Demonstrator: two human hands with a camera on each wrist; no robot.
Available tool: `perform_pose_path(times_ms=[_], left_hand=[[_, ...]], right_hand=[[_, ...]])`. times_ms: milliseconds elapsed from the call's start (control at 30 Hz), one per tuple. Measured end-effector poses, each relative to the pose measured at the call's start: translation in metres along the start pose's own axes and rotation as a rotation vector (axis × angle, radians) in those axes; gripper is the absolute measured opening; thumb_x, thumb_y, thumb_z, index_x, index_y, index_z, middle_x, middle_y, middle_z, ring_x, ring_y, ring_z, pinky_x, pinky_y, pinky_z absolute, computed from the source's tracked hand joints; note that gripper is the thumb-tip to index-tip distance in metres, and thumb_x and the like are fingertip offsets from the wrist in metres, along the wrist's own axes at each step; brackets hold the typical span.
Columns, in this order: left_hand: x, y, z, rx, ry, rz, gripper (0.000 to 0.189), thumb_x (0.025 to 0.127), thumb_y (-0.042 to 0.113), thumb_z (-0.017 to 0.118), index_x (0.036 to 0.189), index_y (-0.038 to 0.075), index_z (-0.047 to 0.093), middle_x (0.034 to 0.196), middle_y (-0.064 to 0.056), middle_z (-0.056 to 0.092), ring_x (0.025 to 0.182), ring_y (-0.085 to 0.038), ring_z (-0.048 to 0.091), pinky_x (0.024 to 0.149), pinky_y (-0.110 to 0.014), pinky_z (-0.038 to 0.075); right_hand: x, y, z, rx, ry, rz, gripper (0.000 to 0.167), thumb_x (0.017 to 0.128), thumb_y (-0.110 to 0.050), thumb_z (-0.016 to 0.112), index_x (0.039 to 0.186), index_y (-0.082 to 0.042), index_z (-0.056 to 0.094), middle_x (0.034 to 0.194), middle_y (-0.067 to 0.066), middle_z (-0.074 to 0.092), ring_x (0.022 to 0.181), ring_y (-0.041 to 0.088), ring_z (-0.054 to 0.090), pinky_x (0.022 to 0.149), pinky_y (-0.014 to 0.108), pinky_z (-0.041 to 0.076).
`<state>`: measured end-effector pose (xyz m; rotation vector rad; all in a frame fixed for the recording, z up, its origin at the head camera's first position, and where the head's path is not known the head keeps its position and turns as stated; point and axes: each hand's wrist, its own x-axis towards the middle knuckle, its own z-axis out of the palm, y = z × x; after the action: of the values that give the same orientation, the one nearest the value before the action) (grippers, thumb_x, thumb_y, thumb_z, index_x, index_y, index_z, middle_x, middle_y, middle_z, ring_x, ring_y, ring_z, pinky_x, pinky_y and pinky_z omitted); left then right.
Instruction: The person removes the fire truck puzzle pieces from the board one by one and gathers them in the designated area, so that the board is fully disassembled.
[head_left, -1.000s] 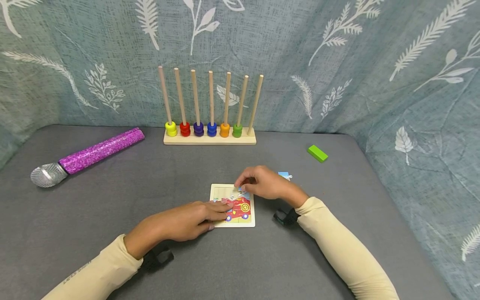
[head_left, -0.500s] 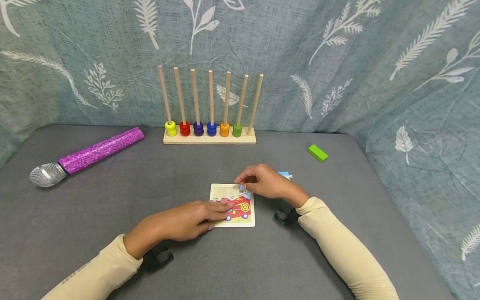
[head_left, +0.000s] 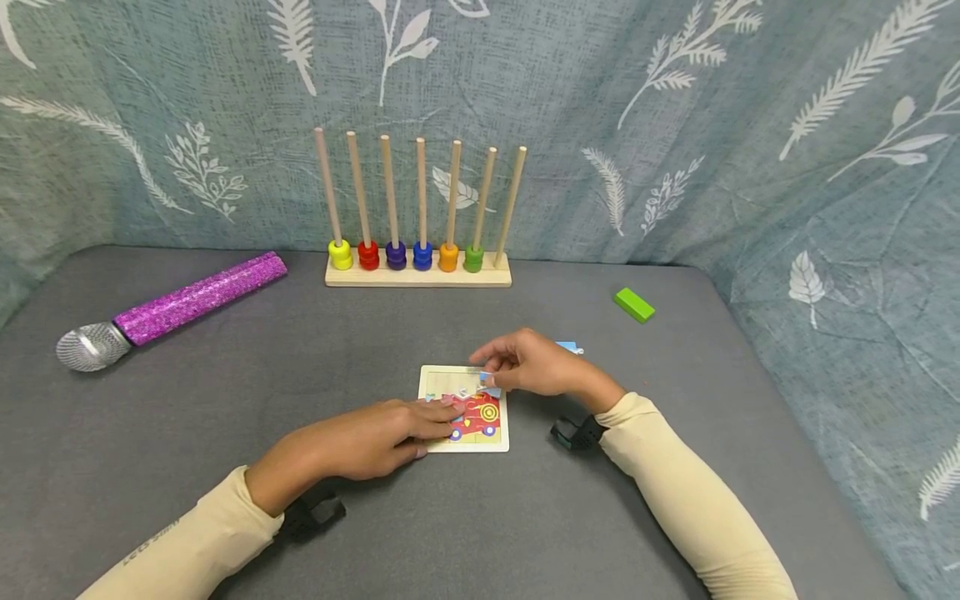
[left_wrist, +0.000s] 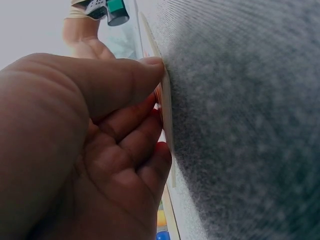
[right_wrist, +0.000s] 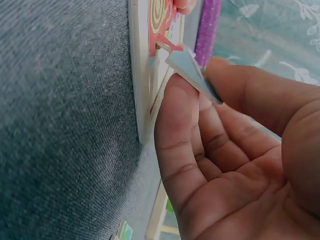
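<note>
Wooden jigsaw puzzle tray [head_left: 450, 382], square and pale-rimmed, flat on the grey tablecloth [head_left: 480, 533], between the two hands. Nearest of all, cream left sleeve [head_left: 195, 533] and cream right sleeve [head_left: 690, 492], with a black left wrist device [head_left: 298, 522] and a black right wrist device [head_left: 590, 432] under the wrists.

Just beyond, left hand [head_left: 382, 437], laid over the left part of the tray: fingers reaching out straight across the pieces, thumb against the rim at the near left corner. Under and beside those fingers, red vehicle picture [head_left: 477, 417] with blue wheels and a yellow spiral, filling the nearer part of the tray; pale bare wood farther back.

Over the far right part of the tray, right hand [head_left: 536, 362], pinching a light-blue puzzle piece [right_wrist: 189, 65] between thumb and fingertips. Piece tilted; cannot tell whether touching the tray.

Just beyond the right wrist, loose blue puzzle piece [head_left: 567, 346]. Well off to the left, glittery purple microphone [head_left: 176, 308], lying aslant, silver mesh head toward the near end. Well off to the right, green rectangular block [head_left: 634, 305]. At the back, wooden abacus [head_left: 418, 281] with seven upright rods and coloured beads [head_left: 422, 257] at the foot of six. Behind everything, grey-blue curtain [head_left: 525, 83] printed with white leaves and sprigs.
</note>
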<state>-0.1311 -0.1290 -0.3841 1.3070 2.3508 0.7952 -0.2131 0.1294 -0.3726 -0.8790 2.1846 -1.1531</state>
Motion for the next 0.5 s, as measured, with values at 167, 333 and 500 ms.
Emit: perform_pose_path(times_ms=[167, 333, 500], left_hand=[[-0.0002, -0.0011, 0.0014, 0.004, 0.006, -0.009, 0.041, 0.094, -0.005, 0.056, 0.134, -0.002, 0.056, 0.148, -0.011, 0.044, 0.137, -0.028, 0.037, 0.107, -0.046, 0.033], [-0.0003, -0.0014, 0.0022, 0.016, 0.009, -0.006, 0.041, 0.094, -0.006, 0.055, 0.134, -0.002, 0.057, 0.147, -0.012, 0.044, 0.137, -0.029, 0.038, 0.107, -0.047, 0.034], [0.0011, -0.0008, 0.0023, 0.013, 0.0, -0.018, 0.04, 0.094, -0.005, 0.055, 0.134, -0.002, 0.056, 0.148, -0.011, 0.044, 0.137, -0.028, 0.038, 0.107, -0.046, 0.033]], right_hand=[[-0.0019, 0.0007, 0.0005, -0.058, -0.006, -0.033, 0.01, 0.091, -0.001, 0.066, 0.099, 0.002, 0.07, 0.081, 0.002, 0.067, 0.072, 0.009, 0.058, 0.064, 0.024, 0.048], [-0.0043, 0.0025, 0.0002, -0.071, -0.008, -0.043, 0.009, 0.093, -0.003, 0.065, 0.098, 0.001, 0.071, 0.081, 0.003, 0.068, 0.068, 0.01, 0.056, 0.062, 0.025, 0.047], [-0.0092, 0.0039, -0.0058, -0.041, 0.028, -0.018, 0.018, 0.095, 0.0, 0.058, 0.107, 0.005, 0.07, 0.091, 0.006, 0.07, 0.073, 0.012, 0.06, 0.066, 0.029, 0.051]])
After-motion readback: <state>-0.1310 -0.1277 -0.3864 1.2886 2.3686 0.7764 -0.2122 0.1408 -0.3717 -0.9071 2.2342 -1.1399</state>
